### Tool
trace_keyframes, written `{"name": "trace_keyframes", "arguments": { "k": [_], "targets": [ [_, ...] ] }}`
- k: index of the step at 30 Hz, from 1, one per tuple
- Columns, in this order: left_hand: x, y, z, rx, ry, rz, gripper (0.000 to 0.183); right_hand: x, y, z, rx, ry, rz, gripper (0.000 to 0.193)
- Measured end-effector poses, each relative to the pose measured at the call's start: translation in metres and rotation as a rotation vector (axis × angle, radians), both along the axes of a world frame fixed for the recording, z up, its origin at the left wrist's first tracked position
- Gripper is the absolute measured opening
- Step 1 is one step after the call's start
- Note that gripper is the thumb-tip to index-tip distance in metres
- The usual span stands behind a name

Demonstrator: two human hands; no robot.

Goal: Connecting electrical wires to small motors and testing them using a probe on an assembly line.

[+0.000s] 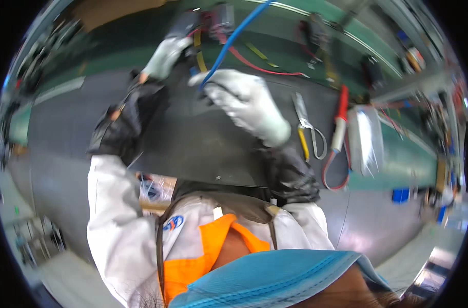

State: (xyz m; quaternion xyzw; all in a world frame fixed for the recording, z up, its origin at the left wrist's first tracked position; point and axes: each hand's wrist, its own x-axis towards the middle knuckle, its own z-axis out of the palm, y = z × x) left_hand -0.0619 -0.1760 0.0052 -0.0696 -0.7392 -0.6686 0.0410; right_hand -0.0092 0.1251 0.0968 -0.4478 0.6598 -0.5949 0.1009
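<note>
My left hand (164, 55), in a white glove, reaches to the far side of the work surface. Its blurred fingers close on the near end of a dark box-shaped part (184, 23), next to a second grey part (222, 19) with red wires. Closer to me, my right hand (247, 97), also gloved in white, has its fingers pinched together at the lower end of a blue cord (236, 35). That cord slants down from the top edge. Something small and dark shows under these fingertips, too blurred to name. A yellow strip (199, 51) lies between the hands.
Right of my right hand lie scissors (307, 126) with one yellow handle, a red-and-white handled tool (339, 120) with a looped cord, and a clear plastic-wrapped bundle (366, 138). Farther back, more dark wired parts (316, 33) sit on the green conveyor belt (275, 38). A metal post (403, 84) juts in at right.
</note>
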Motion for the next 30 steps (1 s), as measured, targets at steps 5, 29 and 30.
{"name": "trace_keyframes", "arguments": {
  "k": [5,29,30],
  "targets": [
    [0.028,-0.004,0.002,0.019,-0.191,0.378,0.026,0.007,-0.028,-0.009,0.163,0.215,0.068,0.021],
    [0.125,-0.107,-0.002,-1.215,0.396,0.82,0.053,-0.02,0.028,-0.074,0.449,-0.461,-0.49,0.052],
    [0.168,-0.085,-0.001,-1.242,0.433,0.682,0.051,-0.031,-0.006,-0.067,0.539,-0.218,-0.579,0.056]
  ]
}}
